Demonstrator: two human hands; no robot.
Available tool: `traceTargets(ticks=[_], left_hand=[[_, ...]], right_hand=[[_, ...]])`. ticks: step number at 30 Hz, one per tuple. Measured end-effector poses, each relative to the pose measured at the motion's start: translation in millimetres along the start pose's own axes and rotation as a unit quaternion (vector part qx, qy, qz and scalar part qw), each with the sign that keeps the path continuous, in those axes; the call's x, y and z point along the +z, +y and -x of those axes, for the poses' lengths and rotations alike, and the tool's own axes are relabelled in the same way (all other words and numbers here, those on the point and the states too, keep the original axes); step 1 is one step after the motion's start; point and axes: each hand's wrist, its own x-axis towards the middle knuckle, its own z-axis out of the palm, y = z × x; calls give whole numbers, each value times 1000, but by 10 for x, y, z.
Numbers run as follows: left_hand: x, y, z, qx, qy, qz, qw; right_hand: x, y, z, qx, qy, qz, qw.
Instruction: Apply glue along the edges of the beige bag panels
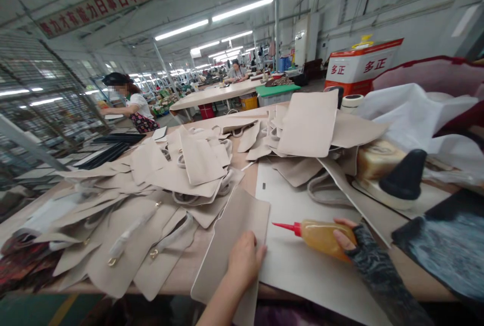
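Note:
My left hand (244,260) rests knuckles-up, fingers curled, on a beige leather panel (236,225) that lies at the table's front edge. My right hand (353,242), in a dark patterned sleeve glove, grips an amber glue bottle (321,235) with a red pointed nozzle (286,226) aimed left toward the panel. The bottle hovers over a white board (295,260) lying on the table.
Heaps of beige cut panels with straps (159,195) cover the table's left and back. A black cone-topped container (404,177) and white cloth (412,114) sit at right. A person (130,104) works at the far left; another sits at a distant table (215,95).

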Motion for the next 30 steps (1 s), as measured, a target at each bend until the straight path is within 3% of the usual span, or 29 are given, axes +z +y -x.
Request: traceTargets(ticks=[6, 14, 20, 30], left_hand=[[46, -8, -34, -6, 9, -33, 999], [1, 19, 0, 10, -18, -38, 999], [85, 70, -13, -13, -17, -87, 996], [-16, -159, -135, 13, -21, 92, 995]], right_hand=[[111, -75, 77, -42, -34, 3, 999], [107, -28, 86, -9, -46, -6, 999], [95, -43, 109, -21, -40, -8, 999], [257, -236, 61, -123, -22, 63, 990]])
